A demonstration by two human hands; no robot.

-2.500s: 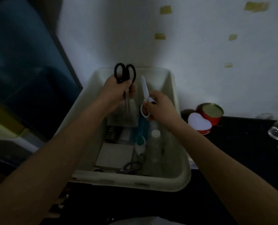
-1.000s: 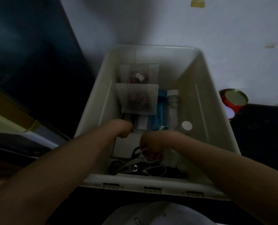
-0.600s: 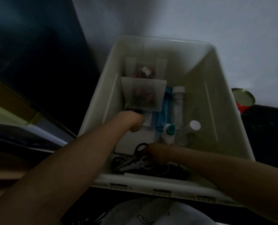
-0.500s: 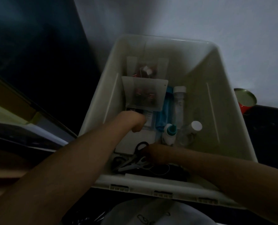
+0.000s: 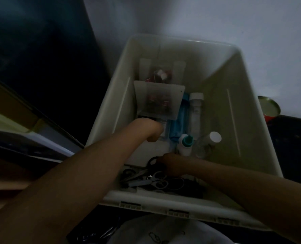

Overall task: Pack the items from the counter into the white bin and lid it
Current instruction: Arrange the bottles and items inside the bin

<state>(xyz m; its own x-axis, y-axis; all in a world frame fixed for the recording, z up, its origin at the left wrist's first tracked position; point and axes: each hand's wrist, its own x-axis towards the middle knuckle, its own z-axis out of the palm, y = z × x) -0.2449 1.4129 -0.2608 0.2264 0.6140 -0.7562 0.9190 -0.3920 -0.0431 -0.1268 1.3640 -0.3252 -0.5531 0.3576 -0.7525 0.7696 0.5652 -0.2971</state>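
The white bin stands open in front of me, with both my hands inside it. My left hand is in the middle of the bin with its fingers curled downward and hidden. My right hand is at the near end, its fingers curled at the handle loop of the black scissors. White-handled scissors lie just in front of it. Farther in are clear packets with red pieces, a blue pack, a white-capped clear bottle, a second clear bottle and a teal-capped white bottle.
A red tin with a gold top sits on the black counter right of the bin. A white wall rises behind. Something white lies below the bin's near rim. Dark furniture fills the left side.
Both hands came down from holding scissors above the bin to inside it. The scissors now lie at the near end. In the last half second the hands have barely moved.
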